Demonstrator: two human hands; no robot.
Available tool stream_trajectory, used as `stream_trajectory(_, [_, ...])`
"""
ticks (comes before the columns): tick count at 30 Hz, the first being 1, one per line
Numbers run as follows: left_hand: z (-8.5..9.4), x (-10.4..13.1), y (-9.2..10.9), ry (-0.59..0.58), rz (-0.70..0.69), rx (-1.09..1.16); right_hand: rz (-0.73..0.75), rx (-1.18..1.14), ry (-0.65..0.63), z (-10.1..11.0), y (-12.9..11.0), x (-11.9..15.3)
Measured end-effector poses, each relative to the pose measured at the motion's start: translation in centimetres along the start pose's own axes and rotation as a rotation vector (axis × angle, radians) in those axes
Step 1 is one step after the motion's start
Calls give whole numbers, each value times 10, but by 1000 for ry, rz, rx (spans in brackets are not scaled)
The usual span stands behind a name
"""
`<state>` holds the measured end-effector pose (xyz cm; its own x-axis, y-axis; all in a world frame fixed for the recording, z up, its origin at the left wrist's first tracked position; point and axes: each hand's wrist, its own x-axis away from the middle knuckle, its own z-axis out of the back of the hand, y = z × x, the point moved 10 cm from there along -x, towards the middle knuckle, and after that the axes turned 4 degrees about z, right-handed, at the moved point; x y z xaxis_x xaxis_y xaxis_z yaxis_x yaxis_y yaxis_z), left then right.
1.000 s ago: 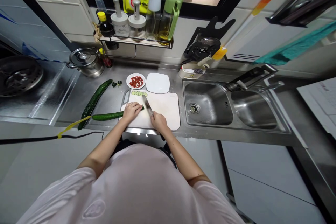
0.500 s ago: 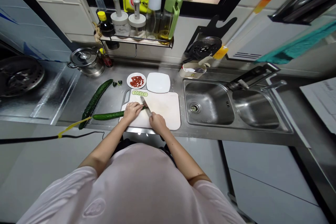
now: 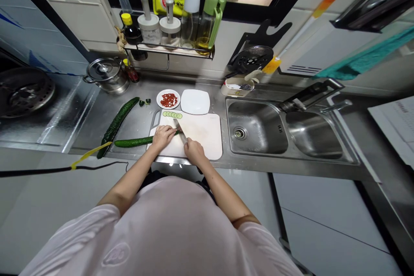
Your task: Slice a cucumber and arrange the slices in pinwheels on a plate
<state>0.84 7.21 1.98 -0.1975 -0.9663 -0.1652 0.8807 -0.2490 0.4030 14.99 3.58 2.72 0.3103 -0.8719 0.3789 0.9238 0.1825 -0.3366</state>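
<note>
The left grip (image 3: 163,136) pins a cucumber (image 3: 134,142) to the board (image 3: 207,131); the right grip (image 3: 194,151) is closed around the knife (image 3: 182,133), blade at its end. A short row of slices (image 3: 172,114) lies beyond the left grip. Most of that cucumber looks unsliced, as does the second cucumber (image 3: 118,125), farther left.

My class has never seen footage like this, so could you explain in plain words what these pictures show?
There is no robot: these are a person's bare hands. Every picture comes from one camera worn on the head, looking forward and down. The left hand steadies a cucumber on the cutting board; the right hand holds a knife. Thin green slices lie along the board's far edge. A second cucumber lies on the steel counter, with a plate of red pieces and an empty white dish beyond the board.
</note>
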Motion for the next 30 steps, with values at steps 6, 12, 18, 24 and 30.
stream_trajectory(6, [0,0,0,-12,5,-7,3,1,-17,0,-2,2])
stream_trajectory(12, [2,0,1,39,-31,-2,12,12,-62,-5,3,11])
stream_trajectory(18, [5,0,3,78,-68,11,28,25,-97,-13,14,22])
stream_trajectory(24, [5,-1,3,75,-64,12,30,24,-111,-12,11,20])
stream_trajectory(30, [4,-1,3,65,-64,8,26,15,-111,-8,7,14])
